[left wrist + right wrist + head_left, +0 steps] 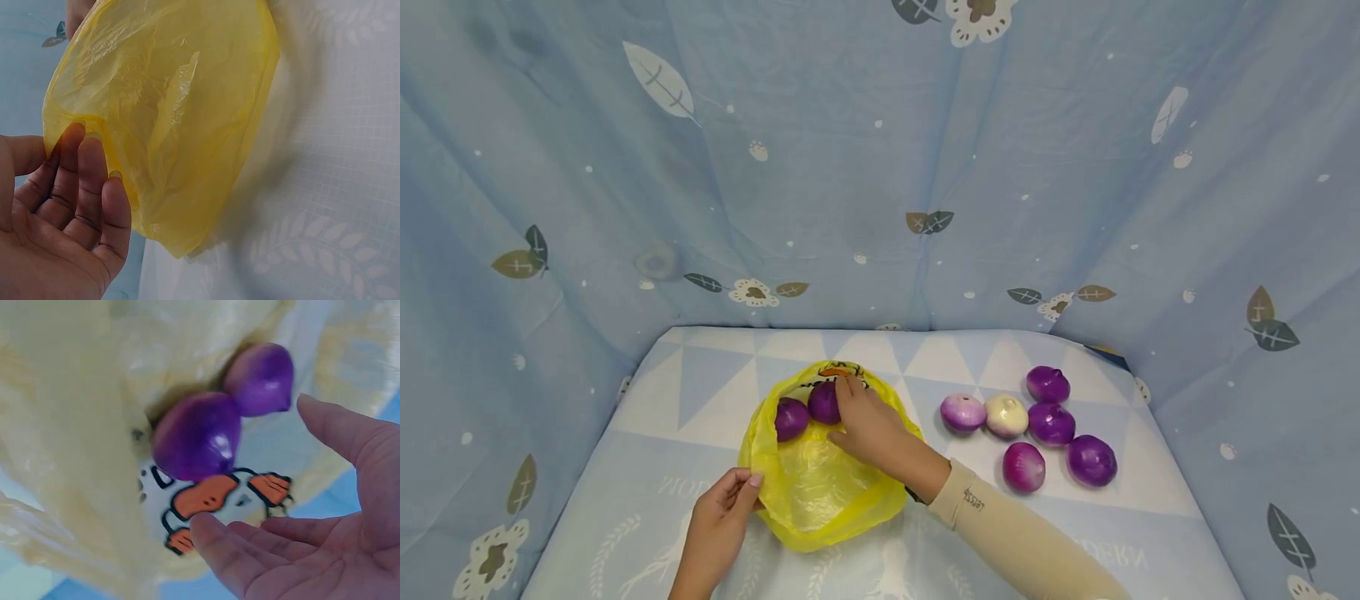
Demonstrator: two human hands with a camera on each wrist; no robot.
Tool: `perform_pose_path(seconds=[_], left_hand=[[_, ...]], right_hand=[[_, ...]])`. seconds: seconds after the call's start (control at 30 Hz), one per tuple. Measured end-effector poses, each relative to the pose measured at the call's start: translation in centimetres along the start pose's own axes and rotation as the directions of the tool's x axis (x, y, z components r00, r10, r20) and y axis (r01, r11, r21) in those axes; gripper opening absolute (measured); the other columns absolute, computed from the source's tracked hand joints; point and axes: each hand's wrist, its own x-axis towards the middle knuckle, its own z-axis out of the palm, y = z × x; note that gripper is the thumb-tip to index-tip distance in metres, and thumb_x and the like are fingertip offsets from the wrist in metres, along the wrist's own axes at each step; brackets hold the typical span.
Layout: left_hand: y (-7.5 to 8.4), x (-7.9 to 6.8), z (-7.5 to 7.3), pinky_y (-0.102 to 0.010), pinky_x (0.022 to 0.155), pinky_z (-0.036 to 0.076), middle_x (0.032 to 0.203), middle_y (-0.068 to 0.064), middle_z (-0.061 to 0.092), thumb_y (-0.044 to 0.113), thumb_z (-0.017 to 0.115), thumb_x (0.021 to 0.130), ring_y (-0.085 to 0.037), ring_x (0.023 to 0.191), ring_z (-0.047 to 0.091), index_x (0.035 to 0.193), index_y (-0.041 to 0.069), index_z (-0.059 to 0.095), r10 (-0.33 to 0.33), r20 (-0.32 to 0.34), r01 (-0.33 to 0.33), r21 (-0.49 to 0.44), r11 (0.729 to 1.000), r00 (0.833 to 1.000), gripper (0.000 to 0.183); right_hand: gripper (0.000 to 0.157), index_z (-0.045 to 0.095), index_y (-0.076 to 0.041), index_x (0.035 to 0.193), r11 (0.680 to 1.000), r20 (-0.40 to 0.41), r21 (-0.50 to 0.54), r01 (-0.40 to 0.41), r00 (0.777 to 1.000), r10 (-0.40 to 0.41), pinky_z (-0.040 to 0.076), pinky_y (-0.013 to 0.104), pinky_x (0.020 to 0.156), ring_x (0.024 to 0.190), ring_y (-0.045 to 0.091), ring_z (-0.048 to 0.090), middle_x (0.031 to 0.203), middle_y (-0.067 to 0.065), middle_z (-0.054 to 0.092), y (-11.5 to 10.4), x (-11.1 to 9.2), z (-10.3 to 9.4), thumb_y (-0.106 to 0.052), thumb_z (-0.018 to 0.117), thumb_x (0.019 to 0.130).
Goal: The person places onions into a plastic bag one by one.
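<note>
A yellow plastic bag (pixel 820 487) lies on the cloth with its mouth spread wide. My left hand (pixel 718 521) pinches the bag's rim at the near left between thumb and fingers. Inside are two purple onions, one (pixel 791 419) at the left wall and another (pixel 824 403) beside it. My right hand (pixel 872 425) reaches into the mouth from the right. In the right wrist view its thumb stands apart from the loosely extended fingers, with nothing between them. There, the larger-looking onion (pixel 199 434) sits just beyond the fingertips, over the bag's printed cartoon.
To the right of the bag lie several more onions: a pale purple one (pixel 962 413), a white one (pixel 1006 416), a magenta one (pixel 1024 467) and deep purple ones (pixel 1092 461). Blue patterned curtains (pixel 865 167) enclose the back and sides.
</note>
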Motion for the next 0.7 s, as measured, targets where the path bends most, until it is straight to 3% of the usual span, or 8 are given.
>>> perform_pose_path(seconds=[0.13, 0.4, 0.53, 0.7], left_hand=[[0.0, 0.0, 0.0, -0.032, 0.085, 0.062, 0.108, -0.011, 0.069, 0.031, 0.058, 0.11, -0.015, 0.095, 0.07, 0.118, 0.0, 0.066, 0.001, 0.003, -0.001, 0.002, 1.0, 1.0, 0.032], [0.0, 0.1, -0.1, -0.031, 0.084, 0.062, 0.105, -0.011, 0.069, 0.028, 0.058, 0.11, -0.015, 0.094, 0.071, 0.116, 0.0, 0.067, 0.026, 0.013, -0.026, 0.0, 1.0, 1.0, 0.03], [0.2, 0.0, 0.2, -0.031, 0.083, 0.062, 0.105, -0.011, 0.069, 0.027, 0.058, 0.11, -0.016, 0.094, 0.071, 0.115, -0.001, 0.066, 0.023, 0.012, -0.023, -0.026, 0.999, 1.0, 0.03], [0.4, 0.0, 0.2, -0.028, 0.082, 0.062, 0.104, -0.01, 0.07, 0.03, 0.058, 0.11, -0.016, 0.094, 0.071, 0.114, 0.0, 0.067, 0.013, 0.006, -0.013, -0.024, 1.0, 1.0, 0.032]], right_hand=[[0.091, 0.038, -0.003, 0.159, 0.998, -0.035, -0.037, 0.057, 0.998, -0.058, 0.051, 0.044, 0.109, 0.142, 0.032, 0.048, 0.16, 0.017, 0.043, 0.3, -2.0, -1.5, -0.049, 0.08, 0.092], [0.093, 0.043, -0.004, 0.156, 0.983, -0.148, -0.107, 0.15, 0.975, -0.165, 0.038, 0.044, 0.12, 0.143, 0.034, 0.047, 0.155, 0.017, 0.049, 1.4, -5.5, -3.2, -0.057, 0.08, 0.089], [0.097, 0.042, -0.007, 0.158, 0.99, -0.131, -0.064, 0.127, 0.982, -0.134, 0.036, 0.05, 0.121, 0.147, 0.038, 0.041, 0.159, 0.018, 0.044, 2.5, -7.3, -3.7, -0.059, 0.082, 0.086], [0.109, 0.034, -0.008, 0.163, 1.0, -0.105, 0.016, 0.02, 0.994, -0.018, 0.033, 0.059, 0.121, 0.15, 0.043, 0.033, 0.165, 0.019, 0.035, 4.7, -9.7, -4.2, -0.06, 0.086, 0.081]])
